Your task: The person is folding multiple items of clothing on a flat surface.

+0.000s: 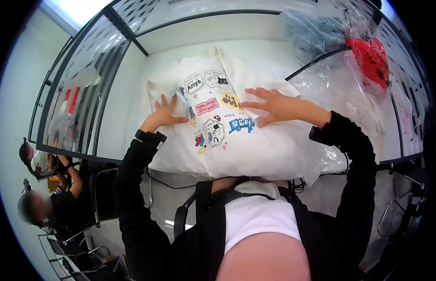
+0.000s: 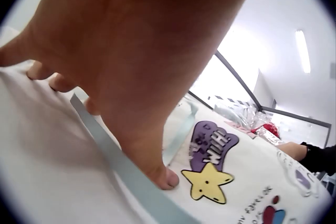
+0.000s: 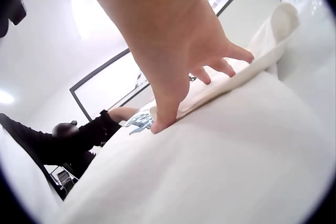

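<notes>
A white cloth item (image 1: 190, 152) with colourful printed stickers and words lies across the table. On its left part rests the left hand (image 1: 165, 114), fingers spread, beside a pale blue strip (image 1: 181, 96). In the left wrist view the thumb of the left hand (image 2: 123, 66) touches the cloth by the strip (image 2: 113, 153), near a yellow star print (image 2: 208, 182). The right hand (image 1: 279, 108) lies spread on a folded-over part of the cloth at the right. The right wrist view shows the right hand (image 3: 176, 50) with its fingertips on that fold (image 3: 252, 71).
Clear plastic bags, one with blue-grey contents (image 1: 316, 35) and one with something red (image 1: 371, 63), lie at the back right. Black-framed panels (image 1: 89, 89) border the table. A cable (image 1: 173, 187) hangs at the front edge. Another person (image 1: 63, 199) sits at the far left.
</notes>
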The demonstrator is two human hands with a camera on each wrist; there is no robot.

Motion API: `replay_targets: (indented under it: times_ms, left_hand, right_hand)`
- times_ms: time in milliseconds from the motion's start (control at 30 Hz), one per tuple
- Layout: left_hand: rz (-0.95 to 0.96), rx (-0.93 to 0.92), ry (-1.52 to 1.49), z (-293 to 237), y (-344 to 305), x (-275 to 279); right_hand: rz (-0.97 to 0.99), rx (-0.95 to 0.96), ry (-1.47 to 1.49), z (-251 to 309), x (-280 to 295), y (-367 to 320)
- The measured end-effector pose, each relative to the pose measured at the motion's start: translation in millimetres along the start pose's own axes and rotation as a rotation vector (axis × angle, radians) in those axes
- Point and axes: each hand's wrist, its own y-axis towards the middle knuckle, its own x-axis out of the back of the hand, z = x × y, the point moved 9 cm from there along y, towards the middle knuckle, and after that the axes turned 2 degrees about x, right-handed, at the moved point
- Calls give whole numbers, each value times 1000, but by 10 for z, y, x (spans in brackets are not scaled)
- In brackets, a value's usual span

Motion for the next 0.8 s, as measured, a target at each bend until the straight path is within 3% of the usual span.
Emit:
replay_targets:
  times_ms: [33, 200, 433, 700, 800]
  left_hand:
    - [8, -11, -2, -19, 28, 22]
    - [-10, 69, 36, 387, 152, 39]
    - [24, -13, -4, 608, 583, 172]
    - [110, -27, -28, 724, 1010, -224]
    - [96, -49, -81, 776, 1186, -346]
  right_hand:
    - [122, -88, 58, -108, -172, 67]
    - [153, -266, -73, -174, -257, 295]
    - [172, -453, -63, -314, -188, 259]
    - [325, -575, 30, -549, -360, 359]
    - [388, -488, 26, -817, -444, 468]
